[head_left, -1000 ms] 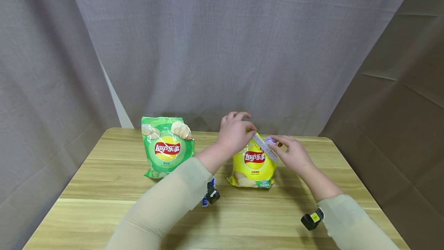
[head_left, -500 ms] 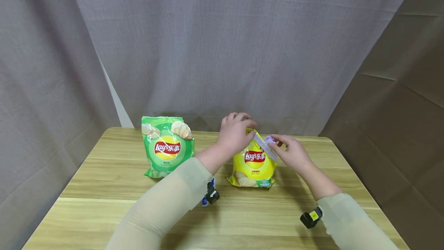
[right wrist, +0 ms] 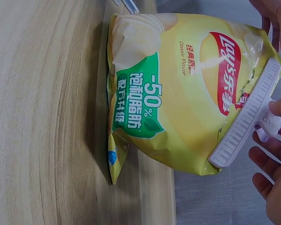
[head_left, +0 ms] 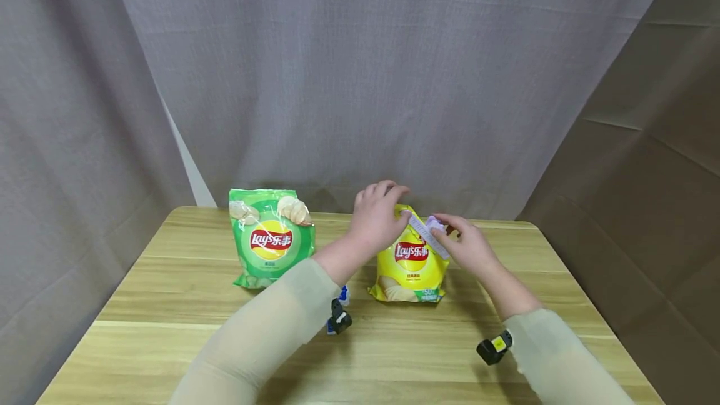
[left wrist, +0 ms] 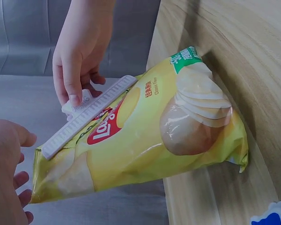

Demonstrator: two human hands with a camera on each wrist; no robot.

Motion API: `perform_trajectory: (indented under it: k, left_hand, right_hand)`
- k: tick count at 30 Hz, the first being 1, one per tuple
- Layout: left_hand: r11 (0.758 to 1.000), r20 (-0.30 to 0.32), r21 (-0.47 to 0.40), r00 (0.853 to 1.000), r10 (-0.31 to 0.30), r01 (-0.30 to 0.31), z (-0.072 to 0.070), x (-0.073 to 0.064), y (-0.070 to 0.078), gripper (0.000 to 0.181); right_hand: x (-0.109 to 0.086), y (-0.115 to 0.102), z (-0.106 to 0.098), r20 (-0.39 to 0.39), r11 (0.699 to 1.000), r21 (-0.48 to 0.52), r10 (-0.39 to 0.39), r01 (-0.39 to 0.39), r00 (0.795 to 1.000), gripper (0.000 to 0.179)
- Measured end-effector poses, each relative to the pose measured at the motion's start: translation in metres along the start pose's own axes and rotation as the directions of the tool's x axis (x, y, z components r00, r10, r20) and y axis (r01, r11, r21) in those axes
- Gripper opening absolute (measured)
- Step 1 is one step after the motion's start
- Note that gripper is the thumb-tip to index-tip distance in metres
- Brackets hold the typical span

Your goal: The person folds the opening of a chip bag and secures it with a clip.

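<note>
A yellow bag of potato chips stands upright on the wooden table, its top crossed by a slanted light-purple bag clip. My right hand pinches the clip's handle between thumb and fingers, as the right wrist view shows with the clip bar lying across the folded top. At the bag's upper left corner is my left hand, fingers loosely bent and spread. In the left wrist view the left thumb is apart from the yellow bag, and the fingertips are right beside its edge.
To the left stands a green bag of potato chips. A small blue-and-white item lies on the table, partly hidden behind the left wrist camera. Grey curtain hangs behind the table.
My left hand has eased slightly left, its fingers loosening from the yellow bag's corner, which shows more now. The right hand has shifted slightly up and left with the clip.
</note>
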State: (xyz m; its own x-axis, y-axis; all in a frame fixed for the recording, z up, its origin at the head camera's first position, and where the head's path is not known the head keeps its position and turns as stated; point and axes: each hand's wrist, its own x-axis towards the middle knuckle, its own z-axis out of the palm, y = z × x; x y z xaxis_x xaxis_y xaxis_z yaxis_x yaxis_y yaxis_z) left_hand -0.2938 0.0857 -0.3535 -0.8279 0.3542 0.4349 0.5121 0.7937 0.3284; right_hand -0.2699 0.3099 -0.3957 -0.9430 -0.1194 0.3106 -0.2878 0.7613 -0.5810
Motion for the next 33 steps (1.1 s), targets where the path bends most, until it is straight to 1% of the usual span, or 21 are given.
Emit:
perform_trajectory:
  k: [9,21,29,33]
  left_hand:
    - [1.0,0.005,-0.005,1.0,-0.004,0.004,-0.001,-0.007,-0.006,0.044]
    - [1.0,-0.01,0.001,1.0,0.008,-0.008,-0.005,-0.014,-0.009,0.042]
    - [1.0,-0.015,-0.006,1.0,0.004,-0.004,-0.005,-0.017,-0.013,0.043]
    - [1.0,-0.016,-0.005,1.0,-0.006,0.006,-0.006,-0.02,-0.016,0.044]
  right_hand:
    - [0.007,0.001,0.006,0.033,0.998,0.045,0.038,-0.04,0.999,0.051]
    - [0.01,0.0,0.011,0.065,0.995,0.05,0.078,-0.081,0.995,0.056]
    - [0.009,0.003,0.014,0.051,0.996,0.066,0.063,-0.066,0.997,0.058]
    - [0.006,0.003,0.015,-0.003,0.994,0.103,0.044,-0.044,0.999,0.058]
